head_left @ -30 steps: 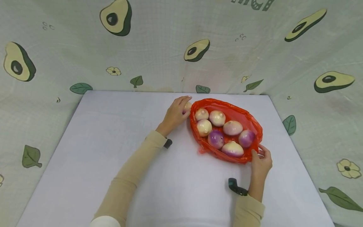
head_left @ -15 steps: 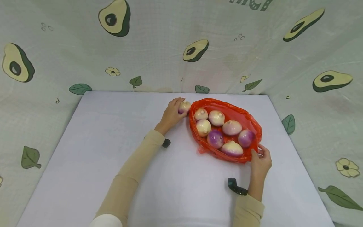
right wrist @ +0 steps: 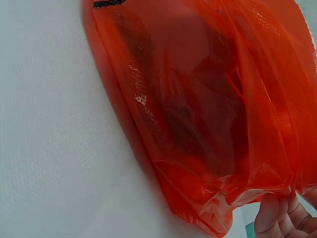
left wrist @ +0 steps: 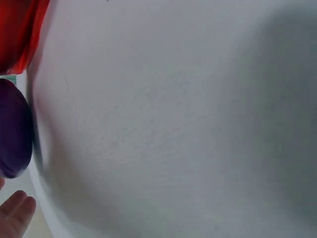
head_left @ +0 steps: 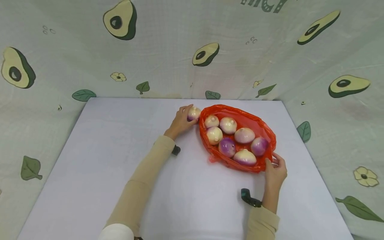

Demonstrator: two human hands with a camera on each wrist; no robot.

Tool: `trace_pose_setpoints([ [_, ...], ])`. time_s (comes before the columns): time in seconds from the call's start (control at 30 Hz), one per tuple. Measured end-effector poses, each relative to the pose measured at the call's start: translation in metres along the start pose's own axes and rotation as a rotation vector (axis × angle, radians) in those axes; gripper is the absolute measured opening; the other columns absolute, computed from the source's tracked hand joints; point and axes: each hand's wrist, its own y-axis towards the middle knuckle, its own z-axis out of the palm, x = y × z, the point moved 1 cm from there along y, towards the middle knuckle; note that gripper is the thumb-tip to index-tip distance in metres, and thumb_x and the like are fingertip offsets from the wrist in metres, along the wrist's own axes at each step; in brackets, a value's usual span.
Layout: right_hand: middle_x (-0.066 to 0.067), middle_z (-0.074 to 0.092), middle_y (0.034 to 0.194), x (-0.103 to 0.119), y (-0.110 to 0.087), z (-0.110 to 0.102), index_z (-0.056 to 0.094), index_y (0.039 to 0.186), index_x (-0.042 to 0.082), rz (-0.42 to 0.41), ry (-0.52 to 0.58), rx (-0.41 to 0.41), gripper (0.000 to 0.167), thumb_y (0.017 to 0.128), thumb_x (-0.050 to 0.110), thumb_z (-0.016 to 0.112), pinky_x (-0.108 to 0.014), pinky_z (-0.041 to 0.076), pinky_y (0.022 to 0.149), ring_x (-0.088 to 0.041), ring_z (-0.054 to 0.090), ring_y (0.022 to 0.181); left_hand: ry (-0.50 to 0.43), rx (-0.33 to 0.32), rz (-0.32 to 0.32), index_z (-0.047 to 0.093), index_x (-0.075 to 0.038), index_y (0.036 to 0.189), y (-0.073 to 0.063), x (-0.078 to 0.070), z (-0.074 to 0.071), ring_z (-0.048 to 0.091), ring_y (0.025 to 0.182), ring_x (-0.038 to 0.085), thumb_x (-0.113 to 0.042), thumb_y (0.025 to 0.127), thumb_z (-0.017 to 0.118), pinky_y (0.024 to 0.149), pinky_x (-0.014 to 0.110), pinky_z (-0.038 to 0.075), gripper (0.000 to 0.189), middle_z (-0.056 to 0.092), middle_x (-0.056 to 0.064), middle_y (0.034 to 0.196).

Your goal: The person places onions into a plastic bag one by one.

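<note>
In the head view, a white-and-purple onion (head_left: pixel 194 113) lies on the table just outside the left end of a red plastic bag (head_left: pixel 204 140). My left hand (head_left: pixel 180 121) is beside it on its left, fingers and thumb spread loosely near it. The left wrist view shows the dark underside of the onion (left wrist: pixel 14 129) with fingertips (left wrist: pixel 21 210) just below it. Several more onions (head_left: pixel 244 135) lie inside the open-mouthed bag. At the bag's near right rim, my right hand (head_left: pixel 276 171) pinches the plastic (right wrist: pixel 262 148) between thumb and fingers.
The white table (head_left: pixel 102 160) extends left and in front of the bag. A cloth with avocado and leaf prints (head_left: pixel 168 50) hangs behind and along the sides. Each wrist wears a small black camera (head_left: pixel 251 200).
My left hand has drawn back slightly to the left, baring more of the onion outside the bag. My right hand keeps its pinch on the bag's rim.
</note>
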Motion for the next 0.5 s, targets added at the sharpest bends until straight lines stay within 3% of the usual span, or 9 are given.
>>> trace_pose_setpoints([
  [0.27, 0.009, 0.043, 0.097, -0.0013, -0.0001, 0.0003, 0.048, 0.134, 0.017, 0.007, -0.012, 0.01, 0.042, 0.093, 0.028, 0.05, -0.005, 0.041, 0.061, -0.007, 0.041, 0.086, 0.011, 0.004, -0.002, 0.035, -0.024, 0.141, 0.0051, 0.0041, 0.0016, 0.042, 0.123, 0.031, -0.036, 0.087, 0.06, 0.105, 0.046, 0.037, 0.061, 0.036, 0.013, 0.139],
  [0.5, 0.009, 0.043, 0.097, -0.0006, -0.0002, 0.0006, 0.048, 0.134, 0.018, 0.007, -0.011, 0.011, 0.042, 0.093, 0.029, 0.049, -0.005, 0.041, 0.061, -0.007, 0.041, 0.086, -0.04, -0.009, 0.007, 0.041, -0.021, 0.137, 0.0103, 0.0057, 0.0021, 0.047, 0.116, 0.03, -0.032, 0.086, 0.064, 0.105, 0.044, 0.037, 0.057, 0.04, 0.015, 0.132],
])
